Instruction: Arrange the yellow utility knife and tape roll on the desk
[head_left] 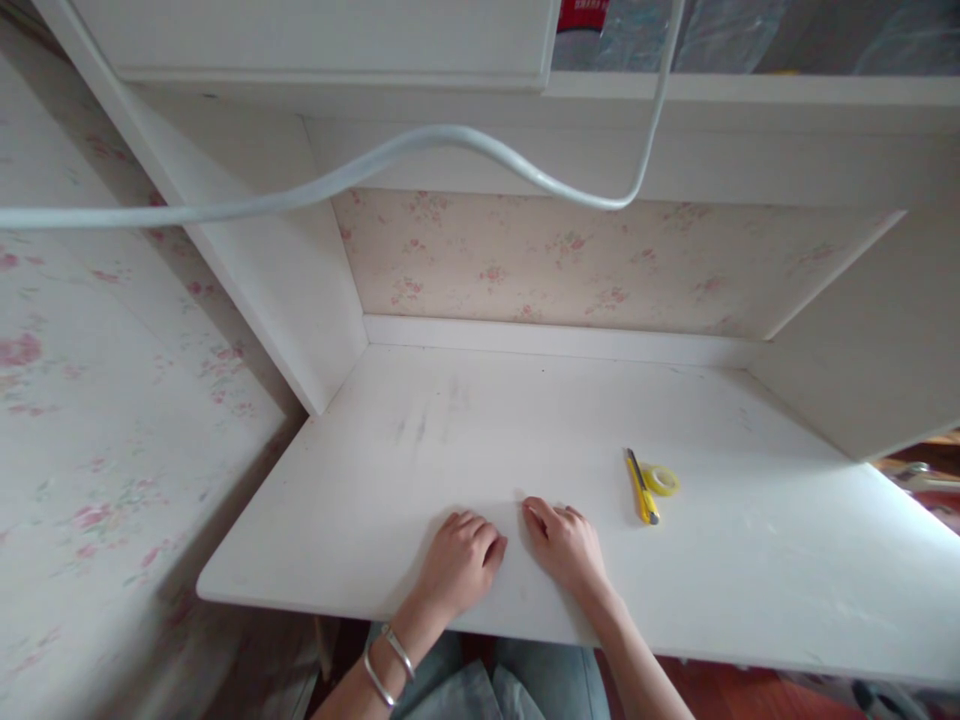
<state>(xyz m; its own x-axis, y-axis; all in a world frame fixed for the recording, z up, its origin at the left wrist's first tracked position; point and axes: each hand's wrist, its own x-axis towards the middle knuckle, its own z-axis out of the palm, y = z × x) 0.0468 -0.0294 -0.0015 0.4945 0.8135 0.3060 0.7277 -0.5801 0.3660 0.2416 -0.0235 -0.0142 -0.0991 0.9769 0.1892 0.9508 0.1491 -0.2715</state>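
Observation:
My left hand (463, 557) rests on the white desk (510, 440) near its front edge, fingers curled under and the thumb beside them. A silver bangle (388, 665) circles that wrist. Just to the right lies my right hand (564, 541), also loosely closed on the desktop, with a small gap between the two. Nothing shows in either hand. To the right of my right hand are a yellow utility knife (642, 488) and a roll of yellow tape (661, 480). They lie side by side, the knife's dark end pointing away from me.
A white cable (465, 137) hangs across the upper view. Above the desk runs a white cabinet (337, 40), with plastic-wrapped items on an open shelf (750, 88). White side panels (885, 330) and floral wallpaper (82, 420) bound the desk.

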